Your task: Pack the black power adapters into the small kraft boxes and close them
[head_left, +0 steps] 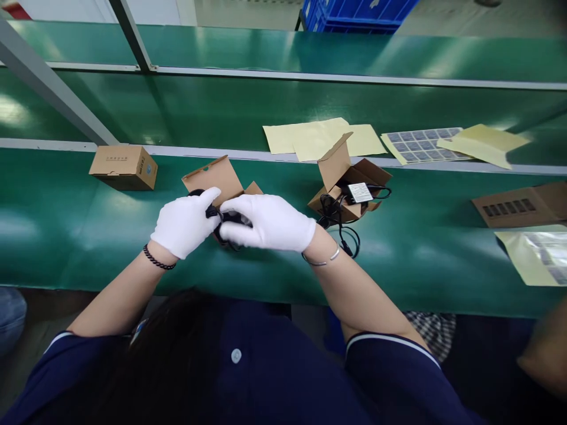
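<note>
Nearest to us is our navy shirt (287, 366), just below both hands, with another person's arm (547, 354) blurred well off to the right of our right hand. We've got a dark braided bracelet (157, 258) on the wrist behind our left hand (183, 227) and a silvery bangle (325, 260) behind our right hand (274, 224). Both hands wear white gloves over the green bench (416, 271). The left one's pinching a bunched black cable (213, 211) between thumb and fingers, and the right one has its thumb and fingers curled round the same bunch, so the cable sits right between our hands. Can't tell exactly how it's looped, our gloves hide a lot of it.

Just beyond our fingers there's an open cardboard box (219, 180), flaps up. Right of our right hand sits a second open box (335, 165), with black cords (349, 236) spilling out our side and a white label (360, 193) on top. Past our left hand, further left, we see a closed box (121, 168). Beyond our right hand lie pale yellow sheets (305, 137), and way past those, a blue crate (363, 15).
</note>
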`<state>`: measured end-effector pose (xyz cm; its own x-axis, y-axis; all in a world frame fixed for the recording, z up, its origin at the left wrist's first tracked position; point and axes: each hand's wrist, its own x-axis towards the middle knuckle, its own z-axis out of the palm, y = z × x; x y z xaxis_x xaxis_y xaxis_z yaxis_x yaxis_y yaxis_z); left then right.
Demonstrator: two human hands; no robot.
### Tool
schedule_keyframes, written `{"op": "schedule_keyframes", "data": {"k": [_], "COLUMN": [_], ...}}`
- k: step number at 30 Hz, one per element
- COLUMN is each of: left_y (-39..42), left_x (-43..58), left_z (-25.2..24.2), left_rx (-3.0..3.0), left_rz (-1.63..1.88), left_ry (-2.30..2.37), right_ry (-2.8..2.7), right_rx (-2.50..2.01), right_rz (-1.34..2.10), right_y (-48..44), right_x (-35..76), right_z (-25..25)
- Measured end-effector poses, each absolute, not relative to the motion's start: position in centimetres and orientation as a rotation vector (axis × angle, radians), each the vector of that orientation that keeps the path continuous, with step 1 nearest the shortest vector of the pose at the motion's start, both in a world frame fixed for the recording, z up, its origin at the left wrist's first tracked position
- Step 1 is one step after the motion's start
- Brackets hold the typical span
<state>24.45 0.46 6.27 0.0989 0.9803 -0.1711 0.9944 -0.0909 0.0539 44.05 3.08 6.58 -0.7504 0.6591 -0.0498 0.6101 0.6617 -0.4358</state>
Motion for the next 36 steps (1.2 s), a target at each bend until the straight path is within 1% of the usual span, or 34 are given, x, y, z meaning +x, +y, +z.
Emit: {"op": "schedule_keyframes", "data": {"k": [6,11,15,18,20,24,27,30,33,36], "left_y": [0.8,0.9,1.3,1.3,1.1,-0.1,-0.8,-0.3,1.1,2.2], "left_x": [24.8,24.7,25.1,25.1,24.9,25.0,25.7,26.8,27.9,29.0], "left_z": [6.5,6.9,7.2,7.2,7.2,7.2,7.4,7.7,8.0,7.8], "left_rx": [2.279,2.253,2.273,2.326,2.365,2.497,2.649,2.690,2.652,2.681], "left_rz": [-0.283,-0.339,-0.401,-0.405,-0.427,-0.507,-0.499,-0.577,-0.735,-0.836], "left_ry": [1.975,1.963,1.925,1.907,1.897,1.820,1.777,1.612,1.442,1.387], "right_ry": [-2.772,-2.847,-2.922,-2.853,-2.837,-3.086,-3.043,-2.995,-3.027,-3.027], "right_rx": [-1.204,-1.041,-1.063,-1.153,-1.240,-1.220,-1.329,-1.470,-1.425,-1.376], "right_rz": [0.481,0.503,0.389,0.365,0.288,0.117,0.038,0.119,0.264,0.439], "right_y": [2.8,2.5,0.8,2.4,4.2,6.4,6.2,5.8,5.4,4.8], "right_x": [43.5,43.2,42.5,43.1,43.7,43.6,42.5,42.0,42.6,42.9], "right_z": [6.1,6.5,6.3,5.8,5.4,4.3,3.6,3.8,5.1,6.3]}}
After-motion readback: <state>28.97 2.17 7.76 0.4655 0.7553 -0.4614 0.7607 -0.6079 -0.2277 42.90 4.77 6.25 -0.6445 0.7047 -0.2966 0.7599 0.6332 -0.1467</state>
